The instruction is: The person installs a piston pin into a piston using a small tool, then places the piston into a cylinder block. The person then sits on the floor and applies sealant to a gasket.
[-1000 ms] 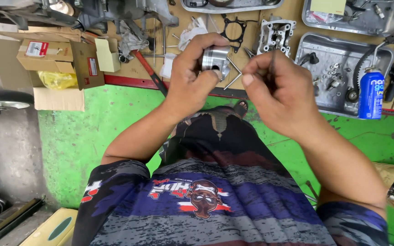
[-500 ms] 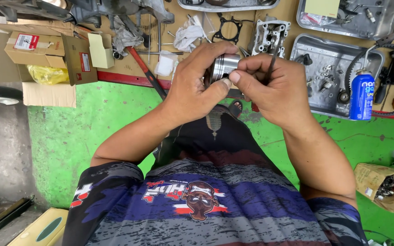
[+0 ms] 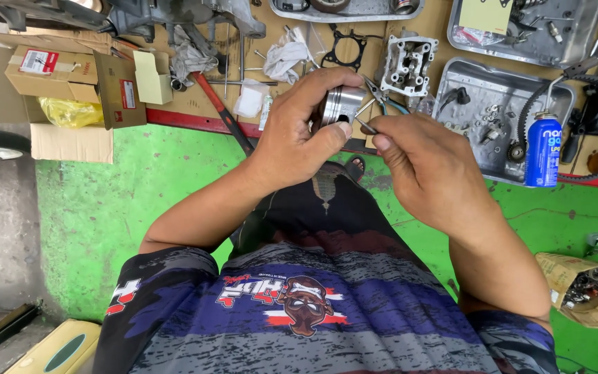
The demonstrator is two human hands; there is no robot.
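Observation:
My left hand (image 3: 297, 131) grips a shiny metal piston (image 3: 340, 104), thumb and fingers wrapped round its skirt. My right hand (image 3: 427, 166) is just to the right of it, with thumb and forefinger pinched on a thin metal tool (image 3: 365, 125) whose tip touches the side of the piston. Both hands are raised above my lap, in front of the brown board on the floor.
Metal trays (image 3: 493, 104) with small parts lie ahead on the right, beside a blue spray can (image 3: 542, 149). An engine cylinder head (image 3: 408, 64), a gasket (image 3: 344, 47), rags, a red-handled tool (image 3: 219, 111) and open cardboard boxes (image 3: 64, 83) lie around. The floor (image 3: 119, 208) is green.
My hands have parted slightly. The right hand has drawn back from the piston to its right side, and the thin tool now shows between my fingers and the piston.

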